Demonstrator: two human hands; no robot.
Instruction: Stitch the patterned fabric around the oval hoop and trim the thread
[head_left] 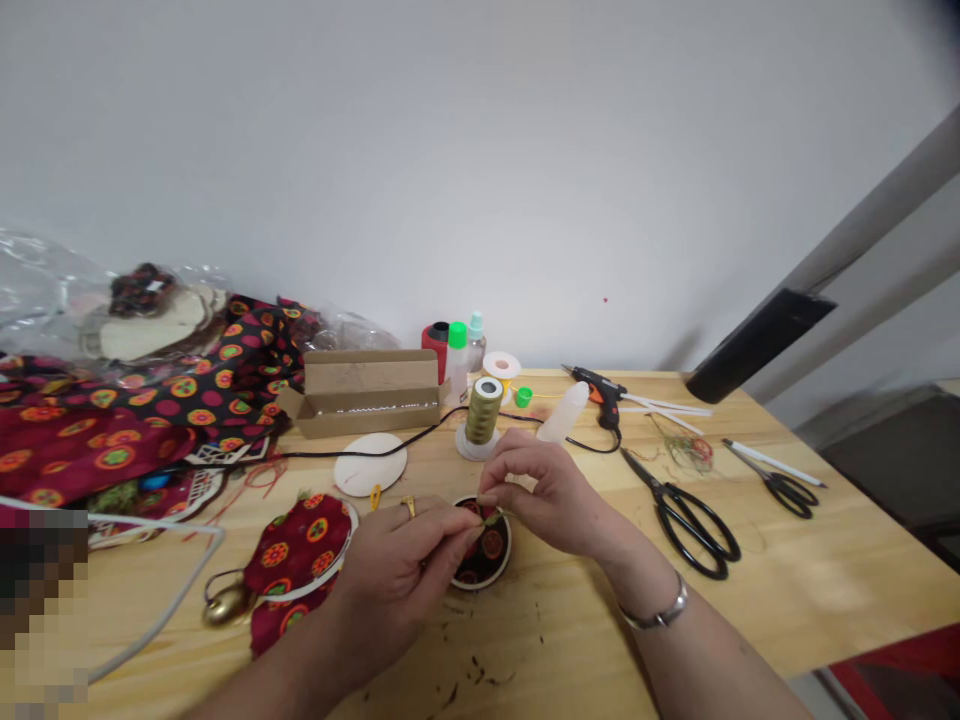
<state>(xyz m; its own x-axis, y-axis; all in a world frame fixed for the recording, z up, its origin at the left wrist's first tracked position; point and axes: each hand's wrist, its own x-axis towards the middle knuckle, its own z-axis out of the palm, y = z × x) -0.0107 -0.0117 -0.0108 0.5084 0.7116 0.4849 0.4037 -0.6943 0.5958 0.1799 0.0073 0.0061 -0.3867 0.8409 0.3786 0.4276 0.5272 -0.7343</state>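
Note:
My left hand [409, 565], with a gold ring, has its thumb and forefinger pinched together over a small round piece covered in black patterned fabric [480, 562]. That piece has a pale rim and lies on the table. My right hand [536, 490] also pinches, just above the far edge of the same piece. A tiny greenish bit [493, 517] shows between the fingertips; whether it is thread is too small to tell. Behind my hands stands a spool of olive thread [484, 412]. Left of my left hand lie maroon patterned fabric rounds [296, 545] with a brass bell [227, 605].
Black-handled scissors [694, 525], smaller scissors [780, 485] and a glue gun [600, 390] lie to the right. An open cardboard box [371, 395] sits behind, near a green-capped bottle [457, 360]. A black cable [315, 454] crosses the wooden table. Patterned fabric [195, 390] is heaped left.

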